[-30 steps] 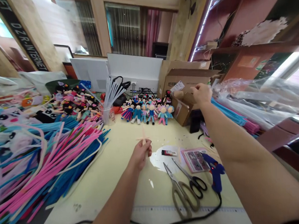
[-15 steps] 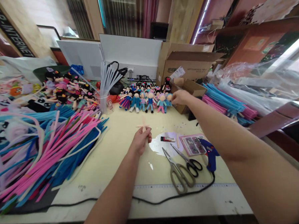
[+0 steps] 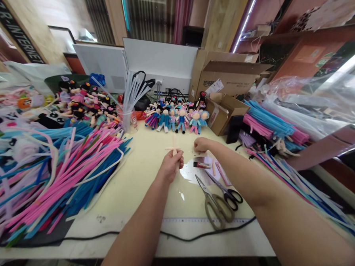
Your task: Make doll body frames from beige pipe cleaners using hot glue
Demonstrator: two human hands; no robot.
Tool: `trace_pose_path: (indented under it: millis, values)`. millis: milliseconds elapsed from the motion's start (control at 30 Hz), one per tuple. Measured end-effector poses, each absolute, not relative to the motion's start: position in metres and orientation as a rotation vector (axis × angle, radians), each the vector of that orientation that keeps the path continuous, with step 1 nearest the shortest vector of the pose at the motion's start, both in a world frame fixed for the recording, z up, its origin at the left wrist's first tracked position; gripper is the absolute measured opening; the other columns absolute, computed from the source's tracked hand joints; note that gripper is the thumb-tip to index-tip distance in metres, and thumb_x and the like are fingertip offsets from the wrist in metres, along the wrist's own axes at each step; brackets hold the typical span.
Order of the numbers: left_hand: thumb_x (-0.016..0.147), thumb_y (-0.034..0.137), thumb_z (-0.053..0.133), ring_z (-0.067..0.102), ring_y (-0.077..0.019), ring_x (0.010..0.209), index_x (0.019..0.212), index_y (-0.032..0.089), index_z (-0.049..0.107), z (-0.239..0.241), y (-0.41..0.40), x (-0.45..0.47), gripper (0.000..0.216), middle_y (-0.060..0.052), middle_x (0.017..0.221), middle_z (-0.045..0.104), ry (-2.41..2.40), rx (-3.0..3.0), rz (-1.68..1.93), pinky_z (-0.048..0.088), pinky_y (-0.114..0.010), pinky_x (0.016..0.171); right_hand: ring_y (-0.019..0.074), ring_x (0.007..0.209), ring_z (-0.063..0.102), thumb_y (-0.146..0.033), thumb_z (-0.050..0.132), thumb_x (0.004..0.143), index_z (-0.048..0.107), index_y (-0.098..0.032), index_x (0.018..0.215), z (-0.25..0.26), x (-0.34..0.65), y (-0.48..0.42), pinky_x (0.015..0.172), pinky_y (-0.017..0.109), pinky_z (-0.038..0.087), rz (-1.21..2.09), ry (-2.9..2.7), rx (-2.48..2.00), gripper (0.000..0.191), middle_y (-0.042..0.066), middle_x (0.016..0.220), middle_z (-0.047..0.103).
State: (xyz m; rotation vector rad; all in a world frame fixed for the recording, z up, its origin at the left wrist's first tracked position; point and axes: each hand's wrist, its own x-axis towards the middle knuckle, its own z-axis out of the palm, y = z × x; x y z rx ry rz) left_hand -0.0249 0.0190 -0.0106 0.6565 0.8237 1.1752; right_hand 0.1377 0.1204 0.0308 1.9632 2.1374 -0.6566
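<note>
My left hand (image 3: 171,166) is closed around the lower end of a pale pink pipe-cleaner cross (image 3: 174,148), which stands upright above the fist over the table. My right hand (image 3: 201,145) has its fingers curled together, low over the table to the right of the cross; whatever they hold, if anything, is hidden. Below the right hand lie a small black and red box (image 3: 201,164), a short beige stick (image 3: 214,167) and two pairs of scissors, one with large grey handles (image 3: 219,210) and one with black handles (image 3: 233,198).
Small pipe-cleaner dolls (image 3: 181,120) stand in rows at the back, beside a cardboard box (image 3: 224,114). Loose pipe cleaners (image 3: 66,174) cover the left side. A clear cup (image 3: 129,117) holds glue sticks. A black cord (image 3: 197,238) and a ruler (image 3: 191,221) cross the front.
My right hand has come down and towards me from the dolls at the back. Its forearm now covers the blue glue gun. My left hand still holds the cross.
</note>
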Motion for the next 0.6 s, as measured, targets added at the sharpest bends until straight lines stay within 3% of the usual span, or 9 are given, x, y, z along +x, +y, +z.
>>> trace_pose_path:
  millis: [100, 167, 233, 300, 433, 500, 600]
  values:
    - [0.06, 0.035, 0.075, 0.042, -0.0048, 0.042, 0.076, 0.017, 0.051, -0.013, 0.019, -0.025, 0.034, 0.005, 0.052, 0.049, 0.833, 0.644, 1.174, 0.032, -0.017, 0.042, 0.0102, 0.055, 0.056, -0.017, 0.057, 0.077, 0.06, -0.017, 0.078, 0.069, 0.147, 0.135, 0.058, 0.021, 0.044, -0.549, 2.329, 2.061, 0.003, 0.001, 0.066, 0.065]
    - [0.061, 0.035, 0.074, 0.041, -0.0046, 0.042, 0.076, 0.017, 0.051, -0.015, 0.019, -0.024, 0.033, 0.005, 0.052, 0.049, 0.839, 0.644, 1.162, 0.032, -0.017, 0.043, 0.0111, 0.066, 0.056, -0.024, 0.044, 0.086, 0.057, -0.017, 0.09, 0.104, 0.162, 0.152, 0.063, 0.022, 0.043, -0.385, 2.464, 2.178, 0.015, 0.004, 0.083, 0.066]
    - [0.063, 0.035, 0.074, 0.042, -0.0047, 0.043, 0.075, 0.016, 0.051, -0.017, 0.019, -0.023, 0.032, 0.005, 0.052, 0.049, 0.838, 0.652, 1.149, 0.032, -0.017, 0.043, 0.0143, 0.079, 0.056, -0.026, 0.04, 0.087, 0.057, -0.015, 0.093, 0.137, 0.183, 0.17, 0.07, 0.024, 0.042, 0.071, 2.606, 2.447, 0.021, 0.007, 0.091, 0.064]
    - [0.063, 0.035, 0.073, 0.042, -0.005, 0.042, 0.075, 0.017, 0.051, -0.018, 0.019, -0.022, 0.031, 0.005, 0.051, 0.049, 0.835, 0.654, 1.138, 0.031, -0.017, 0.043, 0.0188, 0.092, 0.055, -0.027, 0.033, 0.089, 0.057, -0.012, 0.1, 0.159, 0.207, 0.187, 0.079, 0.029, 0.04, 0.277, 2.591, 2.587, 0.03, 0.012, 0.099, 0.061]
    - [0.064, 0.038, 0.072, 0.04, -0.005, 0.04, 0.077, 0.016, 0.052, -0.018, 0.019, -0.022, 0.032, 0.006, 0.048, 0.046, 0.817, 0.635, 1.123, 0.03, -0.018, 0.043, 0.0291, 0.094, 0.056, -0.03, 0.041, 0.085, 0.065, -0.013, 0.091, 0.159, 0.245, 0.207, 0.079, 0.04, 0.041, 0.407, 2.273, 2.875, 0.03, 0.018, 0.096, 0.063]
    - [0.068, 0.042, 0.068, 0.04, -0.0052, 0.039, 0.079, 0.016, 0.054, -0.018, 0.019, -0.023, 0.032, 0.007, 0.048, 0.046, 0.8, 0.627, 1.128, 0.03, -0.019, 0.044, 0.0317, 0.098, 0.055, -0.022, 0.05, 0.078, 0.066, -0.014, 0.096, 0.147, 0.257, 0.213, 0.08, 0.044, 0.041, 0.334, 2.157, 2.86, 0.025, 0.018, 0.103, 0.061]
    - [0.073, 0.044, 0.063, 0.043, -0.0069, 0.04, 0.079, 0.016, 0.055, -0.016, 0.019, -0.023, 0.03, 0.005, 0.049, 0.048, 0.786, 0.608, 1.145, 0.033, -0.02, 0.045, 0.0341, 0.106, 0.051, -0.011, 0.06, 0.066, 0.062, -0.02, 0.112, 0.134, 0.261, 0.217, 0.082, 0.047, 0.041, 0.26, 2.125, 2.831, 0.047, 0.018, 0.119, 0.053]
